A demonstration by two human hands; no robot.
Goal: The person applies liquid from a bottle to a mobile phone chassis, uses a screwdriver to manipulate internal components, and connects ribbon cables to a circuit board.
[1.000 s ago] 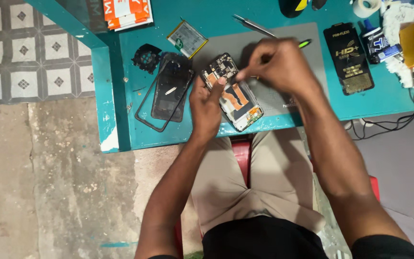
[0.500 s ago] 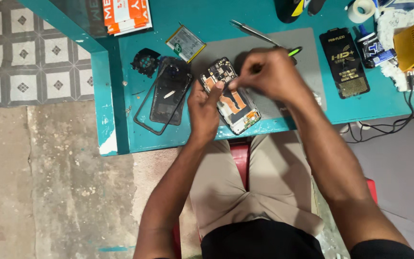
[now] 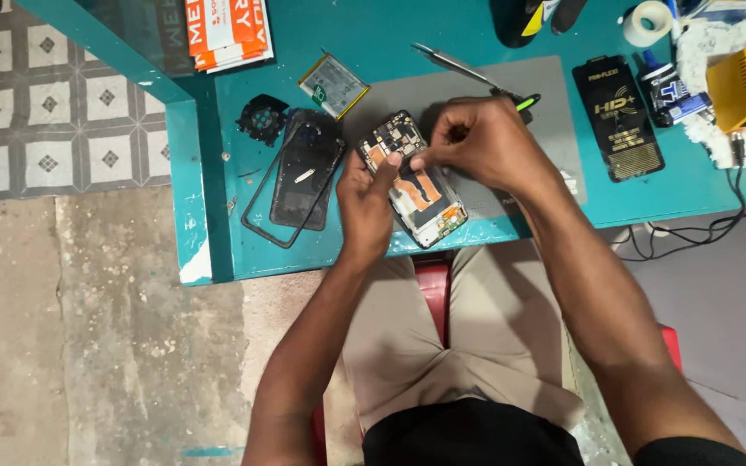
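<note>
Since the earlier frames your hands have hardly moved; both stay over the opened phone (image 3: 412, 177), and only your left thumb has come a little higher on its upper half. The opened phone lies tilted on the grey work mat (image 3: 554, 121), near the front edge of the teal table (image 3: 373, 34), with its circuit board and orange parts facing up.

No real container is in use here. The empty black back cover (image 3: 304, 168) lies just beside the phone on its left, with a thin black frame (image 3: 256, 198) around it and a small pale piece lying inside. A flat battery (image 3: 332, 85) lies apart, above the cover.

Your left hand (image 3: 369, 203) comes from below and holds the phone's left edge, with the thumb pressed on the board. Your right hand (image 3: 485, 142) is bent at the wrist, its fingertips pinched together at the phone's top; what they pinch is too small to tell. Tweezers (image 3: 468, 69) rest on the mat behind this hand.
</note>
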